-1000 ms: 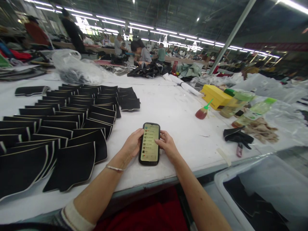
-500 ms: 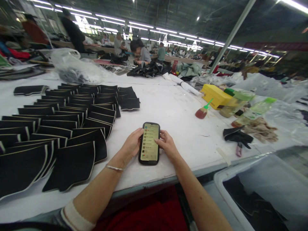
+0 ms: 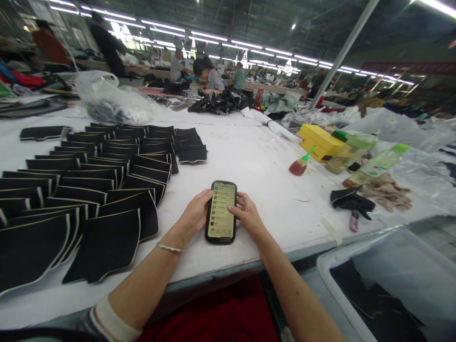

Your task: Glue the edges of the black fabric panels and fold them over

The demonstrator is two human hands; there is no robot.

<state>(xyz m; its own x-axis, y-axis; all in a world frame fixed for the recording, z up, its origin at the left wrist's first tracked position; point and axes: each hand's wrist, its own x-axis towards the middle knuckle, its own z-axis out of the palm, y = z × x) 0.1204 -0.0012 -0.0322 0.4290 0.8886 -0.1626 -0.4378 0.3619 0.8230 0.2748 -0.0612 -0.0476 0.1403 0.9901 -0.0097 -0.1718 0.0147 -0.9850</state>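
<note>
A smartphone (image 3: 221,213) in a black case is held upright over the white tabletop, its lit screen showing a list. My left hand (image 3: 196,212) grips its left edge, the fingers partly hidden behind it. At the right edge, my right hand (image 3: 248,213) is closed around the phone, with the thumb over the screen. Left of the phone, black panels with pale edges (image 3: 107,237) lie in overlapping rows.
A yellow box (image 3: 318,142), a red-brown squeeze bottle (image 3: 298,166), plastic bottles (image 3: 377,166) and a crumpled rag (image 3: 386,192) lie to the right. A white bin (image 3: 324,266) holding black pieces stands below the table's right edge. Clear plastic bags (image 3: 107,97) and co-workers are farther back.
Both hands and the phone stay in place. In the background, a co-worker in dark clothes has shifted an arm slightly.
</note>
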